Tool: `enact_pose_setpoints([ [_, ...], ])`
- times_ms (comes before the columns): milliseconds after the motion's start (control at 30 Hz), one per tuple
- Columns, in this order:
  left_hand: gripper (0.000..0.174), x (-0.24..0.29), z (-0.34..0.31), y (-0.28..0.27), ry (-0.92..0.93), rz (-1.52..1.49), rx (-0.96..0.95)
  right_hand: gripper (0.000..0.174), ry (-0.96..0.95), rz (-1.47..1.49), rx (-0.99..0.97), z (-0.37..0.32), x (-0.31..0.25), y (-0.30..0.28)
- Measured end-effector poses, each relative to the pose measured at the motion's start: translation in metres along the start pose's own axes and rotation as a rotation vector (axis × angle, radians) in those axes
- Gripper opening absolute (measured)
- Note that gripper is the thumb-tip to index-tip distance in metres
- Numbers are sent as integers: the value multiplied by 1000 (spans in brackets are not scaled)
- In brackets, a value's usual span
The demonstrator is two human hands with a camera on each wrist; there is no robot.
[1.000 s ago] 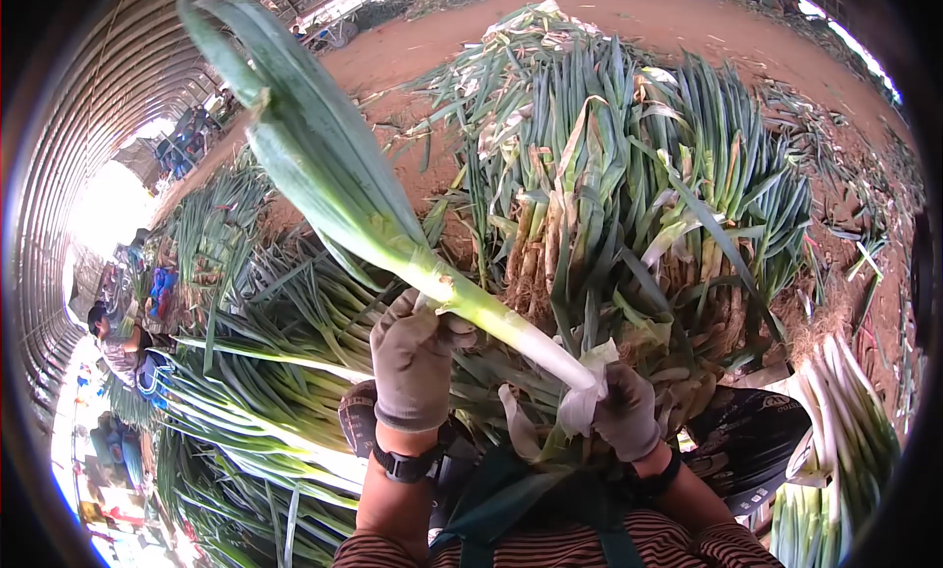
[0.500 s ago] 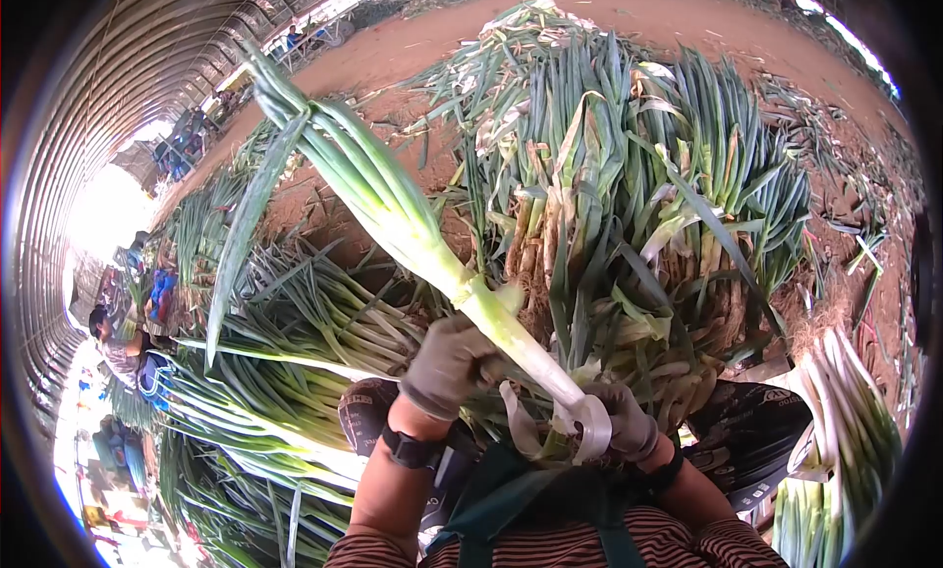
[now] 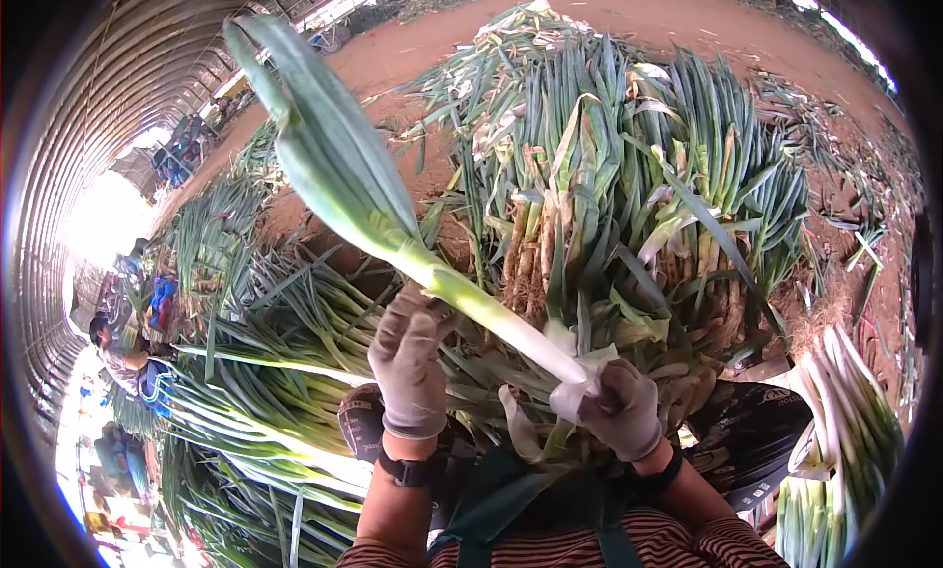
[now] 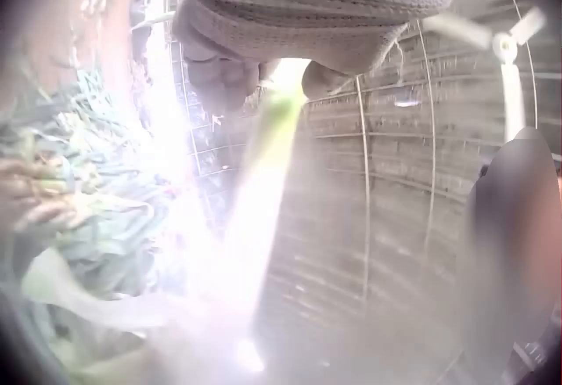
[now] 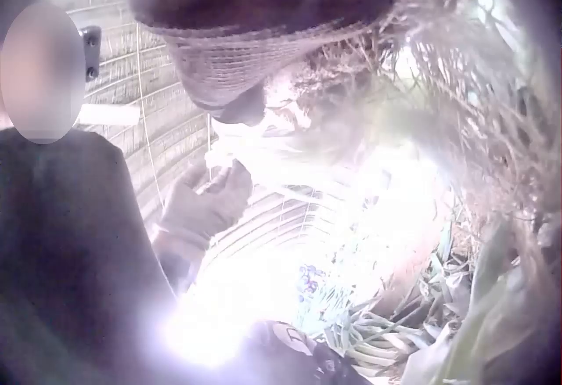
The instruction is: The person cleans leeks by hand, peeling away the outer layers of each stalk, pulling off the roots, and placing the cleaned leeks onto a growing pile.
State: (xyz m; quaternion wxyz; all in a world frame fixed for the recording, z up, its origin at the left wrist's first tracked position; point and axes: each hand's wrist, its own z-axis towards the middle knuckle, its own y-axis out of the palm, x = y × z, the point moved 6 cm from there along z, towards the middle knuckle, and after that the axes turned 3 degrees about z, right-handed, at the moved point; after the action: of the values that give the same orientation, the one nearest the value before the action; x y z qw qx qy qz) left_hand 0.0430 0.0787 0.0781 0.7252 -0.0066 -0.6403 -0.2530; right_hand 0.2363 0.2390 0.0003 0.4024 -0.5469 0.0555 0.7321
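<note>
Holds a leek (image 3: 491, 318) slantwise, leafy top highest, steadying its stem with the gloved left hand (image 3: 408, 367) and gripping its pale lower end in the gloved right hand (image 3: 621, 407). Wears a black wristband (image 3: 406, 471) on each arm below the leek. Has upright leeks (image 3: 594, 165) heaped beyond and right of the leek, lying leeks (image 3: 270, 406) spread to its left, a pale-stemmed bundle (image 3: 847, 403) well to its right, and brown soil (image 3: 629, 10) far beyond it.
</note>
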Motion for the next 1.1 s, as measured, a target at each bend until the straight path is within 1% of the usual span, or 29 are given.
enact_pose_setpoints([
  [33,24,8,0,8,-9,-76,64,29,-36,-102,19,0,-6,0],
  [67,23,3,3,7,-31,0,140,31,-70,-207,37,-1,-13,0],
  [100,21,-4,3,2,-47,41,147,34,-107,-313,52,-2,-17,-1],
  [167,17,-16,2,-8,-77,118,154,36,-188,-404,111,-4,-21,-5],
  [200,14,-18,0,-7,-69,77,107,37,-225,-452,141,-6,-21,-7],
  [300,12,-11,-8,-1,86,365,101,38,-76,-286,166,-4,-6,-10],
  [367,8,5,-23,21,508,731,-150,38,-14,-196,159,-5,-2,-8],
  [400,10,7,-38,32,718,909,-283,38,21,-150,155,-6,1,-6],
  [467,18,-6,-74,54,739,882,-752,37,41,-95,160,-5,7,-6],
  [533,25,-30,-118,68,500,592,-1241,36,23,-93,186,-1,5,-10],
  [633,29,-32,-108,53,133,600,-1017,35,-83,-185,258,6,-4,-24],
  [667,29,-37,-79,39,108,669,-827,36,-127,-224,286,4,-5,-26],
  [700,29,-44,-53,16,-241,358,-477,37,-177,-261,310,2,-5,-26],
  [733,36,-34,-26,10,-186,342,-300,36,-169,-307,279,-1,-1,-24],
  [767,46,-25,-5,2,-172,318,-167,36,-226,-385,271,-3,-5,-21],
  [800,56,-24,13,4,-174,209,-71,36,-283,-464,266,-4,-9,-17],
  [833,51,-22,23,5,-240,147,-62,35,-338,-543,260,-4,-13,-15],
  [900,37,-34,36,-2,-316,139,-36,36,-426,-646,284,-6,-18,-16],
  [933,33,-34,33,-1,-338,109,-27,37,-466,-698,295,-7,-19,-16],
  [1033,26,-42,22,-2,-421,40,-25,42,-436,-749,312,-6,-15,-25],
  [1100,25,-57,20,-12,-475,10,-40,40,-385,-654,312,-6,-10,-26],
])
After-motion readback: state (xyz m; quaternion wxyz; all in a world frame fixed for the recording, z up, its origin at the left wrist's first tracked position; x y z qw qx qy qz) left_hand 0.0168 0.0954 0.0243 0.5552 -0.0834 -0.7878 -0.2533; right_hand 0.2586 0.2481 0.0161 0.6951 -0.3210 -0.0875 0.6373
